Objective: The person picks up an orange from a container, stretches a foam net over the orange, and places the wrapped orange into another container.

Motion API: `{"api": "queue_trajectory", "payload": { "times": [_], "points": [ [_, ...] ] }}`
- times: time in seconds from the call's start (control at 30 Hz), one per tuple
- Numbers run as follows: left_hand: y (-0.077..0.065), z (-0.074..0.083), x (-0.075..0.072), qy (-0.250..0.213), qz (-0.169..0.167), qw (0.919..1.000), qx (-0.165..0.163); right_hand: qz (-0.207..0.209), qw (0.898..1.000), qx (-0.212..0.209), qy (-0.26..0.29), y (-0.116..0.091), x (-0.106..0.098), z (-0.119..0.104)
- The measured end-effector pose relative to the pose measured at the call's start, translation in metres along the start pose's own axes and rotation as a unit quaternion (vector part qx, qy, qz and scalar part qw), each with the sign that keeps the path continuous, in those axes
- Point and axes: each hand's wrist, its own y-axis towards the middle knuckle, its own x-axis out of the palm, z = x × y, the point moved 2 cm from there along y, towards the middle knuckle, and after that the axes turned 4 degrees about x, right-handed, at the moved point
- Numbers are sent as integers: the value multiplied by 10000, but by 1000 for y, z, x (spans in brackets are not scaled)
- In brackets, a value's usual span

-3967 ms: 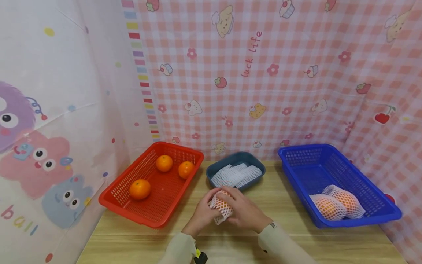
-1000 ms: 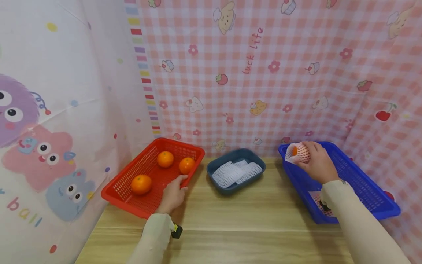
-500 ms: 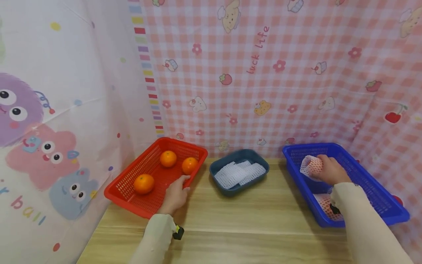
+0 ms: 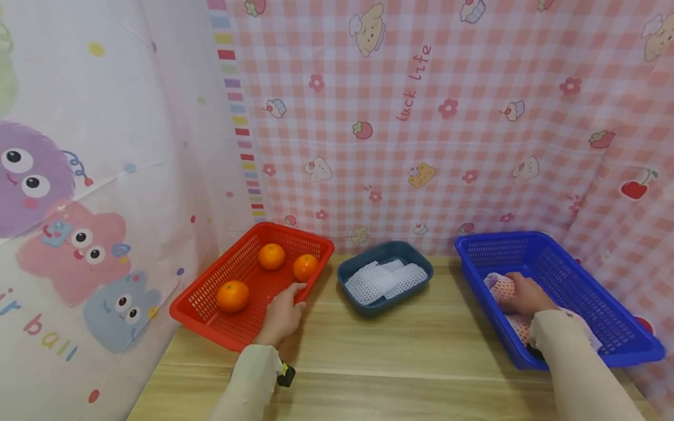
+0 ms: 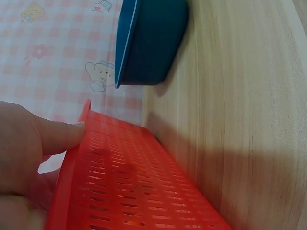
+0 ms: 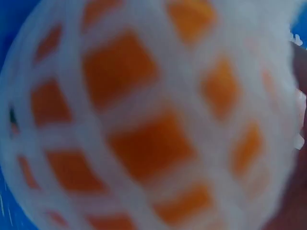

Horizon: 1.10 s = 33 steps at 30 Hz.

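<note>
My right hand (image 4: 528, 296) is down inside the blue basket (image 4: 605, 304), holding an orange in a white foam net sleeve (image 4: 500, 285). Below it lies another netted orange (image 4: 520, 328), partly covered by the sleeve of my arm. A netted orange (image 6: 144, 124) fills the right wrist view, blurred; which one it is I cannot tell. My left hand (image 4: 281, 316) grips the near right rim of the red basket (image 5: 120, 167), thumb outside and fingers inside. Three bare oranges sit in that basket: one near left (image 4: 233, 296), one at the back (image 4: 271, 256), one at right (image 4: 305, 267).
Between the baskets stands a dark teal tray (image 4: 360, 307) holding several white foam net sleeves (image 4: 387, 280). All stand on a wooden table (image 4: 379, 362). A pink checked cloth (image 4: 389, 146) hangs behind, and a white printed cloth (image 4: 158, 175) hangs on the left.
Four seconds ago both hands held a netted orange at the middle. Since then my right hand has carried it right and lowered it into the blue basket; my left went to the red rim.
</note>
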Motion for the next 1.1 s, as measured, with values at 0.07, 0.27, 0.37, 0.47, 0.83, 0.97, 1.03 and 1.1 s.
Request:
{"api": "queue_trajectory", "payload": {
  "times": [0.07,0.27,0.37,0.47,0.83,0.97,1.03,1.1],
  "points": [
    [0,0,-1,2,-10,10000,14,-78,10000,1,-14,1,6,1],
    [-1,2,1,-104,-85,9999,-72,-103,9999,-38,57,-4,9,2],
    [-1,2,1,-134,-54,9999,-82,-166,9997,-109,162,-5,6,0],
    [-1,2,1,-111,-38,9999,-15,-212,9990,-108,368,-5,0,-5],
    [1,0,0,-91,-61,9999,-70,42,9931,-1,1170,-27,-26,-56],
    [1,0,0,-80,-69,9999,-53,-33,9914,-139,1298,-41,-22,-73],
    [0,0,0,-87,-63,9999,-28,-36,9921,-224,1231,-47,-18,-78],
    [0,1,0,-100,-48,9999,8,-8,9920,-350,1211,-53,-13,-80]
  ]
}}
